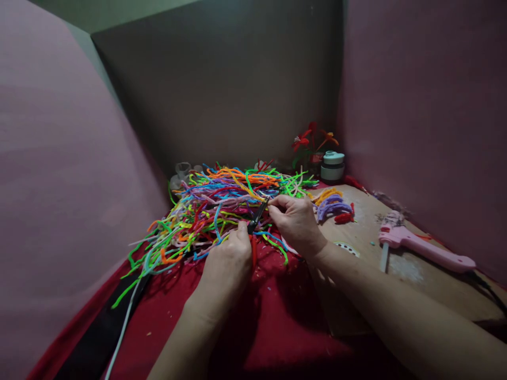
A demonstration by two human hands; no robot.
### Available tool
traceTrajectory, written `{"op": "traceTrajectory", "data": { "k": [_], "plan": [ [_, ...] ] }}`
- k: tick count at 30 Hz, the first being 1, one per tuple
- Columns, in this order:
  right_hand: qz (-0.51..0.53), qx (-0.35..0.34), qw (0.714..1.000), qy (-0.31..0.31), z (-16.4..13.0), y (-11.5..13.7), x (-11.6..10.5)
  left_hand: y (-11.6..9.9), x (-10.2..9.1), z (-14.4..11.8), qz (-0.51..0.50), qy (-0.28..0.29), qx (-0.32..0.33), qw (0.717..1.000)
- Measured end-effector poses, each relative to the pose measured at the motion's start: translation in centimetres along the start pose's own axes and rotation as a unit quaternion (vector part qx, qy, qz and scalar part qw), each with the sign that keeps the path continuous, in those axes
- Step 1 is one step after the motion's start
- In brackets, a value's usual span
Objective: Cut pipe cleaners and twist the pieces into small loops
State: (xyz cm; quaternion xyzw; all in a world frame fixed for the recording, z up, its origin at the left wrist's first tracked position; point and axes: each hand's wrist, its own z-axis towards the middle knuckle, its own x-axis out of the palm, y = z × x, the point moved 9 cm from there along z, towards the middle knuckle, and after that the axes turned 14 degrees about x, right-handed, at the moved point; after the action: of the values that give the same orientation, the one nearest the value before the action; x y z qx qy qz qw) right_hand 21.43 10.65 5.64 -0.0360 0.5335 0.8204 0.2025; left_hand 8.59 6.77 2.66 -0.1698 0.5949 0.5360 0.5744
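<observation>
A big loose heap of pipe cleaners [222,203] in many colours lies on the red cloth [277,327] in front of me. My left hand [227,264] is closed around a dark tool with red handles [255,224], probably pliers or cutters, whose tip points up into the heap. My right hand [295,219] pinches a pipe cleaner strand at the tool's tip, fingers closed on it. Both hands sit at the near right edge of the heap.
A pink glue gun [420,248] lies on a brown board [396,274] at right. Small bundles of purple, orange and red pipe cleaner pieces [332,206] sit beside my right hand. A small jar [331,166] and pipe-cleaner flowers [311,140] stand at the back. Pink walls close in left and right.
</observation>
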Motion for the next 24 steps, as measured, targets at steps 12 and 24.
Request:
{"op": "traceTrajectory", "data": {
  "k": [12,24],
  "plan": [
    [0.383,0.231,0.892,0.068,1.4,-2.9,0.4,0.8,-0.3,-0.7,-0.298,-0.006,0.077,0.951],
    [0.467,0.27,0.813,0.22,0.1,-2.2,3.5,0.7,2.7,-0.5,-0.251,0.162,0.066,0.952]
  ]
}}
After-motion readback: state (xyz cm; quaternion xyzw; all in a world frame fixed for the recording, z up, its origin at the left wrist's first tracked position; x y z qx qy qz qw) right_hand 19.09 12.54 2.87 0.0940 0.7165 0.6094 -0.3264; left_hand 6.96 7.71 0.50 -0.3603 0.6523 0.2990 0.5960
